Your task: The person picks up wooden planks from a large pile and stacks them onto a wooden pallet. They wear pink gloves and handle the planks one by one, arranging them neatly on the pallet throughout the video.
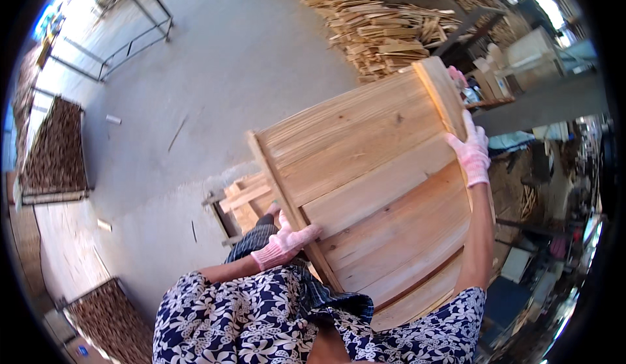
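A wide panel of joined wooden boards point(365, 188), edged by a raised strip on its left and right sides, is tilted in front of my body. My left hand point(285, 240), in a pink and white knit glove, is closed around the left edge strip, thumb over the front. On the opposite side my right hand point(471, 149), gloved alike, grips the right edge with its fingers spread along it. The panel's back and the fingertips behind it are hidden. A pink patch point(456, 77) shows past the far right corner; I cannot tell what it is.
Stacked thin wood strips point(372, 28) lie at the back. Wooden pieces point(246, 198) sit on a low frame beyond my left hand. Metal racks point(134, 48) and bundles of brown strips point(55, 145) stand at the left. A grey beam point(544, 100) and cluttered benches line the right.
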The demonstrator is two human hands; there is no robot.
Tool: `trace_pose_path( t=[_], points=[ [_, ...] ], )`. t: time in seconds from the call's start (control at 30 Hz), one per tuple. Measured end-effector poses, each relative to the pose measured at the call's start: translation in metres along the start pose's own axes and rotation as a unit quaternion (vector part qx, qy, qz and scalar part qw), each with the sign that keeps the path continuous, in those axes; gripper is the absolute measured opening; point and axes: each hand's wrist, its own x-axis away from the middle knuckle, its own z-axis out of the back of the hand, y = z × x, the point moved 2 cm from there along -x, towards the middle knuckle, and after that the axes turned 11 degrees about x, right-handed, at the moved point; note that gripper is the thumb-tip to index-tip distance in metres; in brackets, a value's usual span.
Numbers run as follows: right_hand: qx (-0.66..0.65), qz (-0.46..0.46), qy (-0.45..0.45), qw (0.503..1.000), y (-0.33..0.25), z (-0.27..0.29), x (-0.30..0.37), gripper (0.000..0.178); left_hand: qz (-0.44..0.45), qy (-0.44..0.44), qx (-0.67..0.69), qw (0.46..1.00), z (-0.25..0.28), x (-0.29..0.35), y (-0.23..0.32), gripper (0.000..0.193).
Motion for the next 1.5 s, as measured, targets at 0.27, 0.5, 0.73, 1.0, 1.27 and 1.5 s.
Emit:
trace_pose_path(
  t=[0.27,0.5,0.73,1.0,1.27,1.5],
  points=[
    [0.089,0.019,-0.01,0.996,0.027,-0.003,-0.007,0.084,0.157,0.036,0.127,0.979,-0.023,-0.021,0.015,0.112],
    [0.07,0.029,0.13,0.989,0.027,0.023,0.149,0.076,0.072,0.115,0.338,0.931,0.025,-0.002,-0.008,0.132],
    [-0.359,-0.339,0.049,0.868,-0.043,-0.019,0.336,0.082,0.127,0.108,0.163,0.972,0.024,-0.019,0.059,0.128],
    [-0.399,-0.37,0.027,0.839,-0.036,-0.064,0.312,0.088,0.092,0.106,0.119,0.983,0.002,-0.057,0.087,0.126],
    [-0.465,-0.377,0.066,0.798,-0.038,-0.08,0.3,0.091,0.078,0.149,0.18,0.969,0.029,-0.055,0.033,0.126],
    [-0.468,-0.363,0.054,0.804,-0.051,-0.064,0.291,0.093,0.085,0.063,0.24,0.965,-0.025,-0.076,0.049,0.128]
  ],
)
